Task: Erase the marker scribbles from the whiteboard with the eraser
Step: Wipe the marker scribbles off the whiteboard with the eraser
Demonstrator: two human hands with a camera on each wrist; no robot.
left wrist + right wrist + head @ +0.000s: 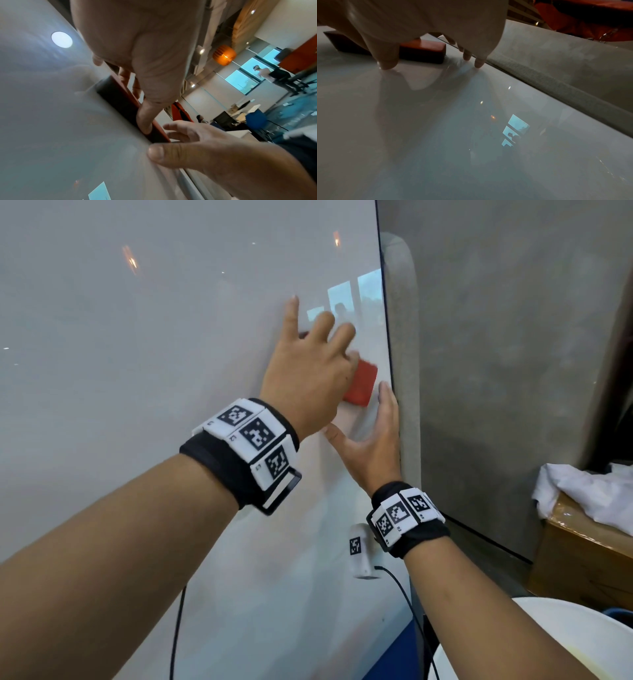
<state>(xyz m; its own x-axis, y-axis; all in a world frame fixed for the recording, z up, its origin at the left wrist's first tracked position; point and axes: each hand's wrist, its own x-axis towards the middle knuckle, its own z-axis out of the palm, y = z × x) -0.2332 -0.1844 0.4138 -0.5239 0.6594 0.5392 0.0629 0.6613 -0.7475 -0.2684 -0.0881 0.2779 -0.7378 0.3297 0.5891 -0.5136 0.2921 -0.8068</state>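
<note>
The red eraser [361, 385] lies flat against the glossy whiteboard [137, 371], close to the board's right edge. My left hand [315, 354] covers its upper part and holds it. In the left wrist view the thumb [145, 121] presses the side of the eraser [120, 102] and fingers curl over its back. My right hand [371, 440] rests just below the eraser, flat on the board. Its straight fingers [477, 63] touch the surface beside the eraser [423, 51]. No marker strokes show on the board; only reflections do.
The board ends at a dark right edge [385, 320], with a grey concrete wall [513, 337] beyond it. A small white tagged device [359, 549] with a black cable sits on the board below my right wrist. A cardboard box [582, 559] with white cloth [589, 494] stands at lower right.
</note>
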